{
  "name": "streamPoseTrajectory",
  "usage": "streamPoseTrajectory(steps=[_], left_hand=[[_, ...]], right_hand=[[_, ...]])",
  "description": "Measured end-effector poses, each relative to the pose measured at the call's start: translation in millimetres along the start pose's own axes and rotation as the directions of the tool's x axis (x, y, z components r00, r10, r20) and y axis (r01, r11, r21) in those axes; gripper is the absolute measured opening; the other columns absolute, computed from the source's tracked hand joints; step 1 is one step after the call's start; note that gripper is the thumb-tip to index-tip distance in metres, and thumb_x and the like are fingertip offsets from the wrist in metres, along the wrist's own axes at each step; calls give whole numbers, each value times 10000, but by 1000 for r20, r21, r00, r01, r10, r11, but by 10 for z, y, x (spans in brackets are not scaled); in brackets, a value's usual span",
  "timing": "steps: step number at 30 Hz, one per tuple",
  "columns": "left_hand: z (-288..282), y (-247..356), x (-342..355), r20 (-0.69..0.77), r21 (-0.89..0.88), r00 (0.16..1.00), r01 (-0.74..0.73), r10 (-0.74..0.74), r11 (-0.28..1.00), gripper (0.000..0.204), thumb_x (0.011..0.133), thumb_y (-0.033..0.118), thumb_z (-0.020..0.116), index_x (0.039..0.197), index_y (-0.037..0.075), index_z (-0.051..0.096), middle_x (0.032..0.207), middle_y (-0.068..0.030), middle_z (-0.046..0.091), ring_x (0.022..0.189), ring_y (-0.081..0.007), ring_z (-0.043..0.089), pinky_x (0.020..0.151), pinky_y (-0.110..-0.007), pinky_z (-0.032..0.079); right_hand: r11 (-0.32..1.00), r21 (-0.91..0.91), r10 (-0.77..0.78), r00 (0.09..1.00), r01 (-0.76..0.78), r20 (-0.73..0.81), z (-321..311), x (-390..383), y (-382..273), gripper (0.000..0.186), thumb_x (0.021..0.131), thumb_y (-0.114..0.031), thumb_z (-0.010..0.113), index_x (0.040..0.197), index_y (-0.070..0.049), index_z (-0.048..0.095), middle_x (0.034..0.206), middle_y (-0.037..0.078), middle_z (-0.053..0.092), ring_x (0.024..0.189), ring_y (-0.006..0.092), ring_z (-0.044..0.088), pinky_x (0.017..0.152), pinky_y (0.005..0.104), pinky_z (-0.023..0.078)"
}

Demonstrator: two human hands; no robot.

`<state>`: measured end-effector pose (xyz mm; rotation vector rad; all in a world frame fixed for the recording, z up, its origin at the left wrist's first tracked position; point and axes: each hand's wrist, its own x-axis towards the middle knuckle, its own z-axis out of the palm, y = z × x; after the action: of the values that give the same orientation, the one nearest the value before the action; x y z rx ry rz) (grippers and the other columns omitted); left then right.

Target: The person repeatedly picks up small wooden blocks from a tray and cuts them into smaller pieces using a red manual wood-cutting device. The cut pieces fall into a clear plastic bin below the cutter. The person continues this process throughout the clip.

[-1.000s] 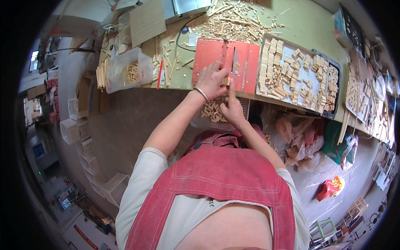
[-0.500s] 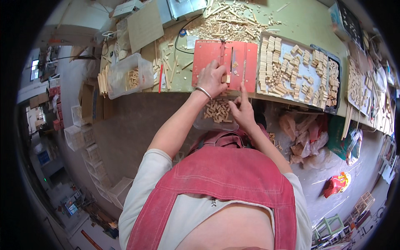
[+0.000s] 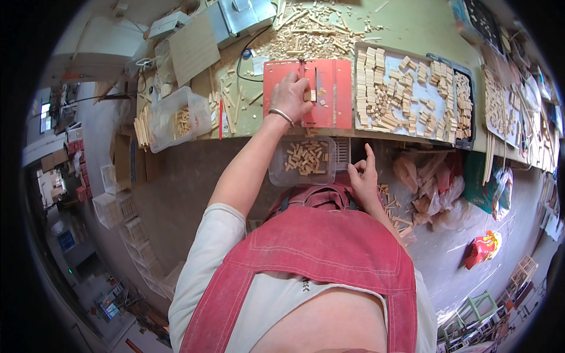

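Some wood (image 3: 312, 95) clamped in left hand (image 3: 292, 98); right hand (image 3: 366, 178), spread apart, beyond bench edge (image 3: 238, 133).

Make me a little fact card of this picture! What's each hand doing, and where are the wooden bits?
Left hand: holds a small wooden block on the red board
Right hand: holds nothing, index finger out, off the board
Clear tub: below the bench edge, with small blocks inside
Tray: right of the board, many blocks
Behind the board: scattered wood scraps
Clothes: red apron
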<state>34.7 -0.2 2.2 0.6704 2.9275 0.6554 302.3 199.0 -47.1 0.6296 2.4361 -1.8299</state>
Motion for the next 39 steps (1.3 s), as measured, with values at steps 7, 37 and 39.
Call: streamPoseTrajectory(steps=[7,37,39], left_hand=[[-27,-92,212,-24,-4,1000,0,0,1000,289,677,148,833,929,107,697,1017,-103,606,957,-350,668,828,-496,571],[367,456,-2064,186,267,973,81,-134,960,530,719,205,841,1229,146,708,1410,-125,535,1388,-323,482,1215,-586,278],[536,406,-2165,197,308,950,173,-240,936,609,727,233,854,1305,139,685,1468,-142,516,1410,-333,476,1217,-580,280]], right_hand=[[997,68,46,999,-45,-19,-35,-57,38,836,987,-73,699,1696,-48,258,756,30,558,670,113,507,645,292,459],[986,21,168,962,-168,-217,-2072,455,623,298,980,-68,730,1273,-19,706,738,33,619,650,97,556,614,297,486],[981,-38,174,943,-192,-283,-2351,597,670,223,972,-84,750,1185,-18,738,754,36,644,681,94,590,633,296,497]])
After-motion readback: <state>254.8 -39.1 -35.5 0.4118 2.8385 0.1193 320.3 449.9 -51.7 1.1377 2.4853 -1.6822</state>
